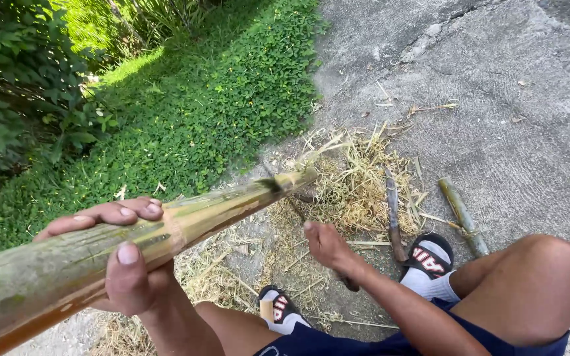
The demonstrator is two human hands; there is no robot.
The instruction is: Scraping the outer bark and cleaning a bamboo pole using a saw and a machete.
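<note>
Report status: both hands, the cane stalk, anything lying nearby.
Left hand gripping green stalk. Right hand holding dark blade handle, blade blurred near stalk tip. Shavings and cut pieces on concrete.

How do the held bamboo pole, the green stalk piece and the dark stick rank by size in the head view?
1. Bamboo pole, though nearness exaggerates it.
2-3. Green stalk piece and dark stick look alike.

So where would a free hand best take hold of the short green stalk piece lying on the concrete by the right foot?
Probably at its middle, coming from above. The short green stalk piece lies flat on the concrete, angled from upper left to lower right, with both long sides bare. Its lower end runs close to the right sandal and knee, so fingers closing across the shaft's width further up would meet less clutter.
</note>
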